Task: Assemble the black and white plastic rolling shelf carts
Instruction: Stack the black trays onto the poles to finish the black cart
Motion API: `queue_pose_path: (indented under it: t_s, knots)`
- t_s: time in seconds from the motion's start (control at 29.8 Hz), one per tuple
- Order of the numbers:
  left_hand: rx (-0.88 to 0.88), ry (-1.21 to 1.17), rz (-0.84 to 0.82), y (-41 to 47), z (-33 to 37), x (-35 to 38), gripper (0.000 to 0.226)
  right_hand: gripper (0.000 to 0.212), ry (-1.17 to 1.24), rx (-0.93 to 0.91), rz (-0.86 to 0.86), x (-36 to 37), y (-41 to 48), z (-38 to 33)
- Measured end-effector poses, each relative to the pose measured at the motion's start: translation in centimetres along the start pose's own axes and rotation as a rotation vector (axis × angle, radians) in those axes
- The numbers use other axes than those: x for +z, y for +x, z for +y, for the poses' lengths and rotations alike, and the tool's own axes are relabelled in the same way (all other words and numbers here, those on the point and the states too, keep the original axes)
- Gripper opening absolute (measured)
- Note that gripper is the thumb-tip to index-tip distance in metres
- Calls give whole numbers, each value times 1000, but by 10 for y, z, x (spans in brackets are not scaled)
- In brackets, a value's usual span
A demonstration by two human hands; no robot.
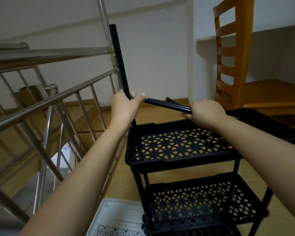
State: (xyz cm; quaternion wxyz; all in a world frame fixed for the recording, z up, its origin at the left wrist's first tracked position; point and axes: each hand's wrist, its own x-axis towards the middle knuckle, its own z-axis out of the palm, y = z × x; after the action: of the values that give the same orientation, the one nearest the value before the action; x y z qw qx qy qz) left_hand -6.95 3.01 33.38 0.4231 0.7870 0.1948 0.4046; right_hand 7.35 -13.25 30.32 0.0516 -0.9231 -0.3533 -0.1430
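The fingers [132, 95] of my left hand [124, 108] are curled tight round a black pole [118, 62] that rises upright above them, its foot meeting the far-left corner of the top shelf [180, 145] of the black cart just below. The fingers [185, 114] of my right hand [205, 111] wrap a bundle of black poles [167, 104] that juts leftward from them, its tips almost at my left thumb. Beneath both sets of fingers stands the cart, its perforated top shelf joined by thin black legs to a lower shelf [203, 205] nearer me, on the wooden floor [126, 183]. A white shelf tray [116, 218] lies on the floor below my left fingers and toward me, just beside the lower shelf. A separate black tray [262, 120] lies just right of my right fingers. A steel stair railing [49, 103] runs to the left of my left fingers, and a wooden chair [232, 57] stands beyond my right fingers, to their right.
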Motion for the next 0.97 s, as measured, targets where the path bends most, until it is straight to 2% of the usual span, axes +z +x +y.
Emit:
queue_pose_path:
  t_s: [0.03,0.1,0.24,0.34,0.5,0.71,0.97]
  knots:
    - [5,18,48,2,5,-1,26,38,5,-1,-4,0,1,-1]
    - [18,-96,103,4,17,-1,27,38,15,3,-16,1,1,-2]
    - [54,-193,288,0,27,14,42,38,-5,6,-3,-1,-4,0]
    - [33,-241,320,3,27,17,49,37,-21,17,-6,-3,-7,2]
    - [65,-369,253,5,15,11,44,36,-25,5,-1,-3,-7,0]
    - [57,-411,115,5,15,5,40,36,-28,-12,17,-1,-8,2]
    - [57,-483,35,7,13,3,41,35,-29,-24,17,-1,-8,5]
